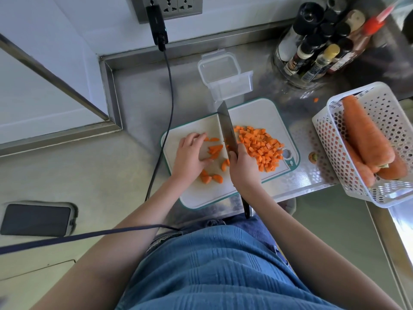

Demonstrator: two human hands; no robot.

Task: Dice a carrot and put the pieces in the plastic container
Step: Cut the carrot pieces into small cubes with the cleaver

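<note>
Most dicing looks done: the left hand (190,156) presses uncut carrot slices (215,149) with flat fingers, the right hand (242,166) grips the knife (228,128), more chopping next.

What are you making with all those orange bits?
A person is dicing carrot on a white cutting board. The right hand grips a knife, its blade standing between a pile of small diced cubes on the right and a few bigger carrot chunks on the left. The left hand rests on those chunks. The clear plastic container behind the board has no carrot in it yet. Whole carrots wait in a white basket.
</note>
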